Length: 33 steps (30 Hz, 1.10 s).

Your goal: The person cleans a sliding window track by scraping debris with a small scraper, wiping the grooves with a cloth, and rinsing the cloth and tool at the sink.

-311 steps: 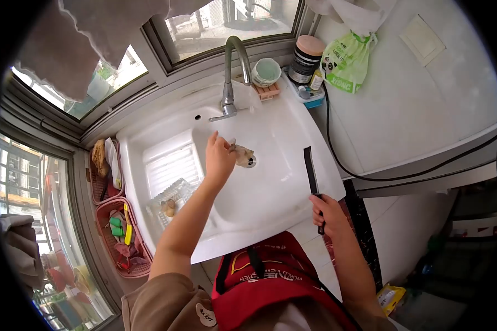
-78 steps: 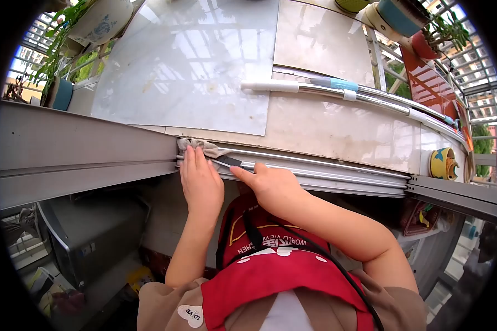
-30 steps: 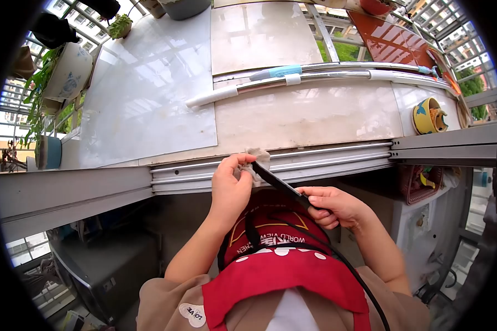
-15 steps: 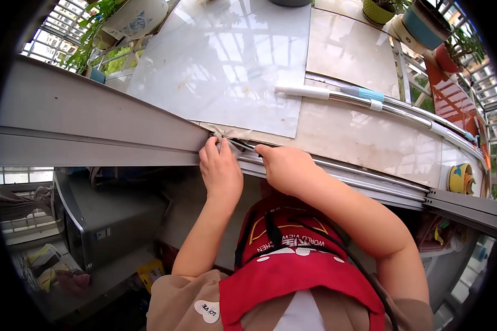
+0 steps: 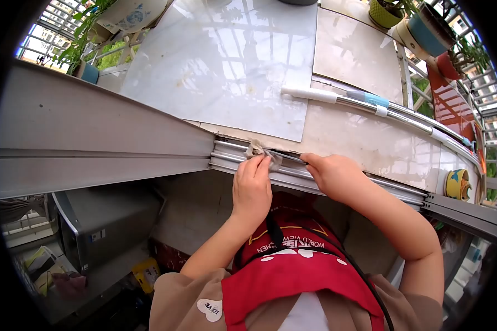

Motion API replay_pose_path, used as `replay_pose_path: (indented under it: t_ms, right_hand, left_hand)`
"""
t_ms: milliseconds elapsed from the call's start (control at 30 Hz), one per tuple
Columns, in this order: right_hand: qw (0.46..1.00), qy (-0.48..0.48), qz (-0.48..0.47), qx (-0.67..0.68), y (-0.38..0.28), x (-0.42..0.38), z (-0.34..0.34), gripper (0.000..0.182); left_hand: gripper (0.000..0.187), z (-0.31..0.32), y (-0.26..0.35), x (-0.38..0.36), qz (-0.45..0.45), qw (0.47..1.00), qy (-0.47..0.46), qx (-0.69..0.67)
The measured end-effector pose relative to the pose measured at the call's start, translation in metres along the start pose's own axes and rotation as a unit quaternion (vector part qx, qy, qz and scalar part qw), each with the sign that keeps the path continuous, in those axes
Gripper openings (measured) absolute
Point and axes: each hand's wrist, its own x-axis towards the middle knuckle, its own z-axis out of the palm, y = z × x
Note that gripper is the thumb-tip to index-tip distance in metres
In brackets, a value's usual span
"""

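Note:
My left hand [image 5: 252,186] pinches a crumpled greyish cloth [image 5: 256,149] on the metal window track [image 5: 292,175], a short way right of the grey frame [image 5: 110,144]. My right hand [image 5: 334,172] is closed around the end of a thin, dark, rod-like tool [image 5: 286,156]. The tool points left, and its far end reaches the cloth, where its tip is hidden. Both hands are over the track, with the cloth and tool between them.
Beyond the track lie a glossy white slab [image 5: 221,66] and beige tiles. Metal poles [image 5: 392,112] rest at the right. Potted plants [image 5: 385,14] stand along the railing, and a small yellow pot [image 5: 457,183] is at the right. A dark grey appliance [image 5: 116,220] stands lower left.
Both hands have moved right along the track with the cloth and the tool, away from the grey frame's corner. More of the track's left end now shows.

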Motion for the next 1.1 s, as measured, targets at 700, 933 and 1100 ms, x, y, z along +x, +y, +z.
replay_pose_path:
  t_ms: [700,933,1100]
  right_hand:
    - [0.995,-0.078,0.013,-0.057,-0.023,0.002,-0.053,0.023]
    - [0.994,0.009,-0.109,0.022,-0.042,0.037,-0.004,0.03]
    - [0.991,0.077,-0.102,0.028,-0.045,0.025,0.007,0.033]
  left_hand:
    - [0.019,0.0,0.001,-0.012,-0.007,0.994,0.047,-0.096]
    - [0.02,-0.016,-0.014,-0.009,-0.055,0.99,0.118,-0.062]
    - [0.019,-0.018,-0.022,-0.006,-0.062,0.989,0.119,-0.062]
